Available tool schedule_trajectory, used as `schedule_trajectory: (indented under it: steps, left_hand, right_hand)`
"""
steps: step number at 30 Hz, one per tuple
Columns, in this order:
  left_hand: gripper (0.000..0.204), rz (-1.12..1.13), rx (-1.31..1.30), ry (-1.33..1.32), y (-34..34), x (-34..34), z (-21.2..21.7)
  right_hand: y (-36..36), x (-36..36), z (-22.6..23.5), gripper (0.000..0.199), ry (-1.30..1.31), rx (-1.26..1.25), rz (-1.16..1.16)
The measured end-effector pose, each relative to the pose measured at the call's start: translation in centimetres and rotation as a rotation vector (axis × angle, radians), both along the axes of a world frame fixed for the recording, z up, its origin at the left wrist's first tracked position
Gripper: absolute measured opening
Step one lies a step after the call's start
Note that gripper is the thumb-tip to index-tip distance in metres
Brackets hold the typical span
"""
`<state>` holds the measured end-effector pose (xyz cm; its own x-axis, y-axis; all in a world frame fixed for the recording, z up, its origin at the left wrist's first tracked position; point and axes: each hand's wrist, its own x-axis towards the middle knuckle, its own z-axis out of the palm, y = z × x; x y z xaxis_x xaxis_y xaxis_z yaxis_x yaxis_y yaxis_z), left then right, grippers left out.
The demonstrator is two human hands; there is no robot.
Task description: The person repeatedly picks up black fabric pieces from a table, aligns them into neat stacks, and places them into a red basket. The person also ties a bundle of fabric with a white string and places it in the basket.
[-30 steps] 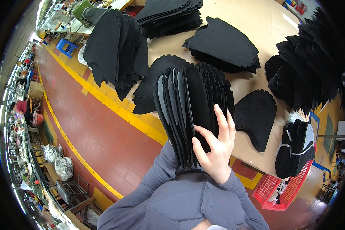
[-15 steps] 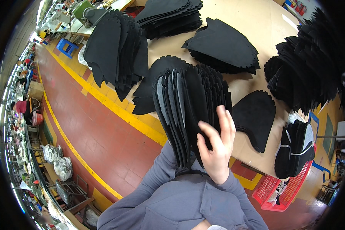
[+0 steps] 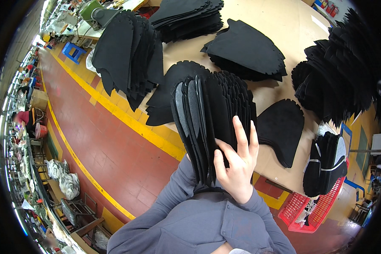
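Note:
In front of my chest a thick stack of black cut pieces [image 3: 230, 99] stands on edge, fanned out, with several grey-faced pieces showing on its left side. My right hand [image 3: 238, 169] lies against the near right side of this stack, fingers spread. Its index fingertip touches the edges of the pieces beside a gap in the fan. Only a sliver of my left hand [image 3: 188, 157] shows at the stack's lower left; its fingers are hidden behind the pieces. Under the stack's far left side lies a rounded black piece [image 3: 163, 99]. To the right, a curved black piece [image 3: 283, 129] lies flat on the tan table [image 3: 271, 169].
More black stacks stand around: one at the left edge [image 3: 122, 55], one at the back [image 3: 186, 19], another at the back middle [image 3: 245, 48], and a tall pile [image 3: 338, 76] at right. A tied bundle [image 3: 324, 169] sits above a red basket [image 3: 292, 211].
My right index finger has moved left onto the pieces, and the fingers have spread wider. The fan of pieces has shifted slightly, with the grey-faced ones leaning a little right.

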<state>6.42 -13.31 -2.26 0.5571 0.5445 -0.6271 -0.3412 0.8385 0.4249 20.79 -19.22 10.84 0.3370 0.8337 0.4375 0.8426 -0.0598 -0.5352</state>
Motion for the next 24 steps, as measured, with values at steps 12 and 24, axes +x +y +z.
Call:
schedule_trajectory:
  steps: [12, 24]
  left_hand:
    - [0.041, 0.004, -0.025, 0.004, 0.7, 1.3, -0.1]
    - [0.041, 0.021, -0.04, 0.013, 5.4, 7.7, 0.2]
  right_hand:
    - [0.3, -0.3, 0.7, 0.027, 0.071, 0.014, -0.013]
    - [0.5, -0.4, 0.5, 0.03, 0.087, 0.081, -0.081]
